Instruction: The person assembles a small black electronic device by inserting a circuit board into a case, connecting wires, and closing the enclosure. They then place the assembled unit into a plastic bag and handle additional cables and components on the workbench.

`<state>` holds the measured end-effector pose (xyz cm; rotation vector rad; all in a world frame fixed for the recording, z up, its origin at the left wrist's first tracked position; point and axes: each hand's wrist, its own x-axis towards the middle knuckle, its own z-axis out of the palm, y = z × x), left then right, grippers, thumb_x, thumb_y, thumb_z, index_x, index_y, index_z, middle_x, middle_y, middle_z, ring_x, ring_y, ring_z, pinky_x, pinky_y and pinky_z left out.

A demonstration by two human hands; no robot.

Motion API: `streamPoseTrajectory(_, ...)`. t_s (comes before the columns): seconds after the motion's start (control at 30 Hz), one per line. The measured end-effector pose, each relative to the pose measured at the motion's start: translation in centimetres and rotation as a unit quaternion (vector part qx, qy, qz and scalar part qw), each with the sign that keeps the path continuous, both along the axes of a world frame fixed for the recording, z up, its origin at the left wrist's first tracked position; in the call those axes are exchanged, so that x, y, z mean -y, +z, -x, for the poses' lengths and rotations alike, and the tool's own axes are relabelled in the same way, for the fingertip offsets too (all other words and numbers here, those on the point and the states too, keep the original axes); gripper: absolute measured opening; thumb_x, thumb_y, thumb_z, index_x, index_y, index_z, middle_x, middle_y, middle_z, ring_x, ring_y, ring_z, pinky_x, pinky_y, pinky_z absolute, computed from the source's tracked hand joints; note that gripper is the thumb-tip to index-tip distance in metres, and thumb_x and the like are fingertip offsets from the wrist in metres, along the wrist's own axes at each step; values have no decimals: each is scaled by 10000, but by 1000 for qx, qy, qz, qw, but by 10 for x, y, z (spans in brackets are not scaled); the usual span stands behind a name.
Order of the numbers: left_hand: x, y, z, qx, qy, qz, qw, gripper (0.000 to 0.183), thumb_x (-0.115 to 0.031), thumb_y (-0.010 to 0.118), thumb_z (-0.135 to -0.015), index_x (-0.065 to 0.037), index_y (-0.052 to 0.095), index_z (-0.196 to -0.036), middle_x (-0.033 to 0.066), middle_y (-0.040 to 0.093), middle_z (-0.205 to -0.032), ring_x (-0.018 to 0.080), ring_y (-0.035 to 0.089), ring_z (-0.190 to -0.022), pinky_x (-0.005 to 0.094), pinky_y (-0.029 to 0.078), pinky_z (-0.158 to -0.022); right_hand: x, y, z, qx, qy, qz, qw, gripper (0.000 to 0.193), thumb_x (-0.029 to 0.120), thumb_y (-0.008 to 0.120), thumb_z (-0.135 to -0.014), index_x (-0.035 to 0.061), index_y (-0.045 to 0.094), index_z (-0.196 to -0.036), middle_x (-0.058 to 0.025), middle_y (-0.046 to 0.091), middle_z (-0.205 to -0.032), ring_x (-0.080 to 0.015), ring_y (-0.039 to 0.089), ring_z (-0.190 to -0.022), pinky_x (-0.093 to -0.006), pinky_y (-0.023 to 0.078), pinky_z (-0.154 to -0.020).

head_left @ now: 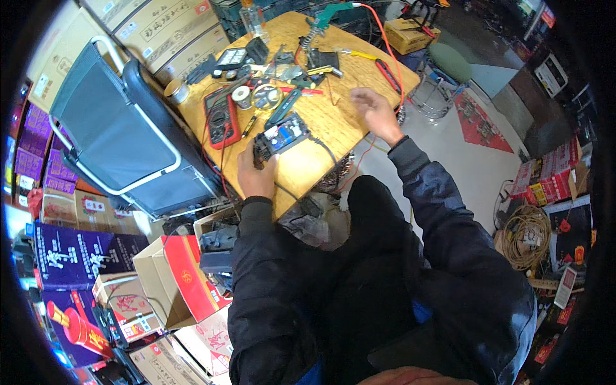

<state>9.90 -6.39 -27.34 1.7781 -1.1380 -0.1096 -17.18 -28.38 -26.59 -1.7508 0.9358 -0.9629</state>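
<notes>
Left hand (256, 173) here, thumb and fingers clamped on the near left end of the opened black box (282, 136), lying just beyond on the table (324, 169), long axis slanting away rightward; right hand (377, 115), farther off, empty, fingers loosely curled.

Reference is the opened black device (276, 142) on the wooden table (366, 76): blue part (283, 132) inside, black cable (325, 148) off its right side. Your left hand (256, 173) has thumb and fingers around its near-left corner. Your right hand (377, 114) is well right of it, fingers extended, blurred. Red multimeter (222, 118) left of it. Teal knife (283, 107) just beyond it. White spool (242, 97) beyond it, leftward. Folding chair (119, 119) well left of it.
</notes>
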Motion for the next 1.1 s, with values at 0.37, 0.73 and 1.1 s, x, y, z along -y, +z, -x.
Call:
streamPoseTrajectory(0.37,1,1,-1,-9,1,-5,1000,620,-114,842,-790,-10,613,-1357,109,634,-1066,229,644,-953,338,525,-875,73,-5,21,-432,-153,281,843,305,245,601,-881,10,718,-1037,-274,663,-1103,-430,612,-1049,-511,480,-928)
streamPoseTrajectory(0.73,-1,5,1,-7,-3,-9,1000,616,-101,838,-767,5,618,-1332,104,603,-1041,231,621,-906,348,524,-836,2,3,-67,-272,23,327,905,418,171,613,-850,21,680,-1235,-260,683,-1058,-430,624,-1072,-512,485,-954)
streamPoseTrajectory(1.1,-3,10,5,-47,6,-1,999,617,-97,825,-761,6,614,-1332,115,607,-1050,232,628,-914,340,525,-842,164,-6,-14,-283,-190,263,903,494,198,628,-922,12,581,-1377,-258,554,-1437,-471,512,-1323,-503,423,-1113)
